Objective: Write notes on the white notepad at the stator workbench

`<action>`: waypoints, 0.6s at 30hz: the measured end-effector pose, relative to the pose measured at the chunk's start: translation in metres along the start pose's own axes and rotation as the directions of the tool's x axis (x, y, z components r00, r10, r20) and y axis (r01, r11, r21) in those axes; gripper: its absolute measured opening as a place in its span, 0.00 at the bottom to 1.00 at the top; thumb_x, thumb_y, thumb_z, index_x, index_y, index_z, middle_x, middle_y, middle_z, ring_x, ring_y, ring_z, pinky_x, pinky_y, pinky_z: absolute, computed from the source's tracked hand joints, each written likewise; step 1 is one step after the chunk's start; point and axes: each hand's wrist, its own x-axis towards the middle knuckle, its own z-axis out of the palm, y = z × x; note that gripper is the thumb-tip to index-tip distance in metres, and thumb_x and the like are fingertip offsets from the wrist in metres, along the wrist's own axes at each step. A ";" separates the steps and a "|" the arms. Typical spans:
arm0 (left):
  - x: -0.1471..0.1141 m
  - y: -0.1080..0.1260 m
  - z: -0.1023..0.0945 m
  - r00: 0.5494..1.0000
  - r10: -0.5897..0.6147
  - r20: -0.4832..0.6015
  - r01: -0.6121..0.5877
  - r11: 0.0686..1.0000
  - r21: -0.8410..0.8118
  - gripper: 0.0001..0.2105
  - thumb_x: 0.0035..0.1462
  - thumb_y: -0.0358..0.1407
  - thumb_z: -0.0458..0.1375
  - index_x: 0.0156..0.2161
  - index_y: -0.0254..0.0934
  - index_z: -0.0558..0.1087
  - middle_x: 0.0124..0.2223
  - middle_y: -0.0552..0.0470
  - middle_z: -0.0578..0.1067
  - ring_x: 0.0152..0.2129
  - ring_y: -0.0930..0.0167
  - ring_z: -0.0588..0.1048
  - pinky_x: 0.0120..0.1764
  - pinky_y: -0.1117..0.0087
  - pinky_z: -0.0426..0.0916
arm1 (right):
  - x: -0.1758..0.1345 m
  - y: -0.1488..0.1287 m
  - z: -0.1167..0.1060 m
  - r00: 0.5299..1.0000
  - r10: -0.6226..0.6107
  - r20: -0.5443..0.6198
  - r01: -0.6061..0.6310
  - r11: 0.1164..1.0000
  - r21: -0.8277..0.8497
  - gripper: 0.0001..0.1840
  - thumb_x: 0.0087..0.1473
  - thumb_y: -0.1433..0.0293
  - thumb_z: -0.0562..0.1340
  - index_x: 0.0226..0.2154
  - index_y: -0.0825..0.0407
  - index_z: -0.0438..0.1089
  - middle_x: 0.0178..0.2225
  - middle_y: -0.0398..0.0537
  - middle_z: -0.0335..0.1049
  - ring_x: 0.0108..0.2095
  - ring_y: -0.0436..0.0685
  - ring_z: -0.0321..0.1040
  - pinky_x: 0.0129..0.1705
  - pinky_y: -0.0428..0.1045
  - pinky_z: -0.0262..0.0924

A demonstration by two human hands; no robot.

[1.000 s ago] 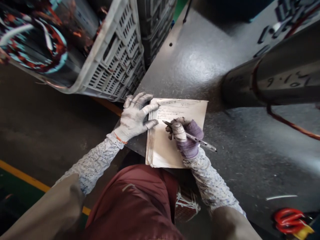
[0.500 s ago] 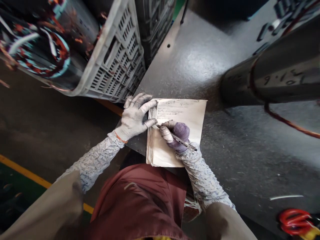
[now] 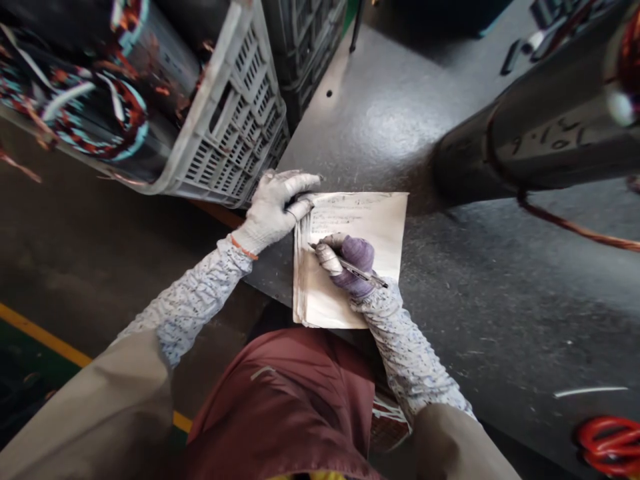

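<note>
The left hand (image 3: 273,208) has drawn its fingers together: 1 s ago they lay spread over the pad's (image 3: 350,257) left edge, now they point right along its top left corner. The right hand (image 3: 347,263) has slid left and up the page, and the pen (image 3: 350,267) tip now sits near the left margin. The view has tipped, so less of the red coil (image 3: 607,443) shows.

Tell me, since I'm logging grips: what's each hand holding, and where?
Right hand grips a slim silver pen near its tip; left hand pins the worn paper pad's corner.
</note>
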 end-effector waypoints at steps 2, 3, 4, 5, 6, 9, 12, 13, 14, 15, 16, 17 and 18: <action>0.005 -0.003 0.002 1.000 0.006 0.025 -0.007 0.999 0.036 0.15 0.61 0.40 0.55 0.51 0.43 0.75 0.53 0.52 0.77 0.55 0.63 0.70 0.64 0.54 0.56 | 0.000 0.000 0.000 1.000 0.011 -0.006 -0.011 1.000 0.022 0.20 0.60 0.56 0.56 0.30 0.51 0.76 0.25 0.45 0.76 0.25 0.53 0.73 0.28 0.47 0.65; 0.006 -0.005 0.003 0.999 0.011 0.035 -0.013 0.998 0.056 0.15 0.61 0.40 0.55 0.51 0.43 0.75 0.53 0.52 0.77 0.56 0.63 0.70 0.64 0.54 0.55 | 0.000 0.000 0.001 1.000 0.018 -0.007 -0.018 0.999 0.032 0.20 0.59 0.56 0.56 0.30 0.50 0.76 0.25 0.45 0.76 0.26 0.53 0.73 0.28 0.47 0.65; 0.007 -0.007 0.004 0.999 0.017 0.038 -0.020 0.997 0.073 0.15 0.62 0.40 0.55 0.51 0.44 0.75 0.53 0.52 0.77 0.56 0.63 0.69 0.65 0.54 0.53 | 0.000 0.000 0.001 1.000 0.026 -0.005 -0.026 0.999 0.038 0.20 0.59 0.55 0.56 0.30 0.50 0.76 0.25 0.45 0.76 0.25 0.53 0.73 0.28 0.47 0.65; 0.007 -0.008 0.005 0.999 0.022 0.039 -0.026 0.996 0.085 0.15 0.62 0.41 0.54 0.51 0.44 0.75 0.54 0.52 0.76 0.57 0.63 0.69 0.65 0.54 0.52 | -0.001 -0.001 0.001 0.999 0.039 0.004 -0.039 0.998 0.038 0.20 0.59 0.55 0.56 0.30 0.50 0.76 0.26 0.45 0.76 0.26 0.54 0.73 0.28 0.48 0.65; 0.007 -0.009 0.006 0.999 0.027 0.037 -0.030 0.995 0.090 0.15 0.62 0.41 0.54 0.52 0.45 0.75 0.54 0.52 0.76 0.57 0.63 0.69 0.65 0.53 0.52 | -0.001 -0.001 0.001 0.999 0.051 0.010 -0.052 0.998 0.035 0.20 0.59 0.55 0.56 0.30 0.49 0.76 0.26 0.45 0.76 0.25 0.54 0.72 0.28 0.48 0.65; 0.005 -0.011 0.008 0.999 0.030 0.024 -0.032 0.996 0.078 0.16 0.61 0.41 0.54 0.51 0.46 0.76 0.53 0.53 0.77 0.56 0.63 0.69 0.65 0.52 0.50 | -0.001 -0.002 0.000 0.997 0.069 0.021 -0.070 0.997 0.028 0.20 0.59 0.54 0.56 0.31 0.49 0.76 0.26 0.45 0.77 0.26 0.54 0.73 0.29 0.48 0.66; 0.005 -0.011 0.009 0.999 0.029 0.032 -0.031 0.996 0.078 0.15 0.61 0.40 0.54 0.51 0.46 0.76 0.51 0.54 0.78 0.56 0.63 0.69 0.65 0.51 0.49 | -0.001 -0.003 0.000 0.998 0.063 0.014 -0.064 0.998 0.027 0.20 0.58 0.54 0.56 0.31 0.49 0.76 0.26 0.46 0.77 0.26 0.54 0.73 0.28 0.48 0.66; 0.005 -0.011 0.009 0.999 0.028 0.035 -0.031 0.996 0.085 0.15 0.61 0.40 0.54 0.51 0.46 0.76 0.51 0.54 0.78 0.56 0.63 0.69 0.65 0.51 0.49 | -0.001 -0.003 -0.001 0.998 0.064 0.014 -0.064 0.997 0.030 0.20 0.58 0.54 0.56 0.31 0.49 0.76 0.26 0.46 0.77 0.26 0.54 0.74 0.29 0.48 0.66; 0.005 -0.011 0.009 0.999 0.026 0.034 -0.029 0.995 0.093 0.15 0.61 0.39 0.54 0.51 0.47 0.76 0.51 0.54 0.78 0.57 0.62 0.69 0.66 0.50 0.49 | -0.001 -0.003 -0.001 0.998 0.065 0.010 -0.065 0.997 0.035 0.20 0.58 0.54 0.57 0.31 0.49 0.76 0.26 0.46 0.77 0.26 0.54 0.74 0.29 0.48 0.66; 0.005 -0.010 0.009 0.999 0.024 0.030 -0.027 0.995 0.098 0.15 0.61 0.39 0.54 0.51 0.47 0.76 0.51 0.54 0.78 0.57 0.62 0.69 0.66 0.50 0.49 | -0.001 -0.003 -0.002 0.998 0.064 0.011 -0.065 0.997 0.041 0.19 0.58 0.54 0.57 0.31 0.49 0.76 0.27 0.46 0.77 0.26 0.55 0.74 0.30 0.48 0.67; 0.005 -0.010 0.009 0.999 0.022 0.025 -0.024 0.995 0.100 0.15 0.61 0.39 0.54 0.50 0.47 0.76 0.51 0.55 0.78 0.57 0.63 0.69 0.66 0.50 0.49 | -0.001 -0.003 -0.003 0.998 0.063 0.012 -0.064 0.997 0.047 0.18 0.58 0.55 0.57 0.31 0.50 0.76 0.27 0.46 0.77 0.26 0.55 0.74 0.30 0.48 0.67; 0.005 -0.009 0.010 0.999 0.023 0.023 -0.025 0.995 0.096 0.14 0.61 0.39 0.54 0.49 0.47 0.77 0.51 0.55 0.79 0.57 0.63 0.69 0.66 0.50 0.49 | -0.001 -0.003 -0.003 0.998 0.060 0.013 -0.061 0.997 0.051 0.18 0.58 0.56 0.58 0.31 0.50 0.76 0.27 0.46 0.77 0.26 0.55 0.74 0.30 0.48 0.67; 0.005 -0.009 0.010 0.999 0.026 0.024 -0.028 0.996 0.088 0.14 0.61 0.39 0.54 0.48 0.47 0.78 0.51 0.55 0.79 0.57 0.63 0.69 0.66 0.50 0.49 | -0.001 -0.003 -0.003 0.998 0.056 0.015 -0.056 0.997 0.056 0.17 0.58 0.57 0.58 0.31 0.50 0.76 0.27 0.46 0.77 0.26 0.55 0.74 0.30 0.48 0.67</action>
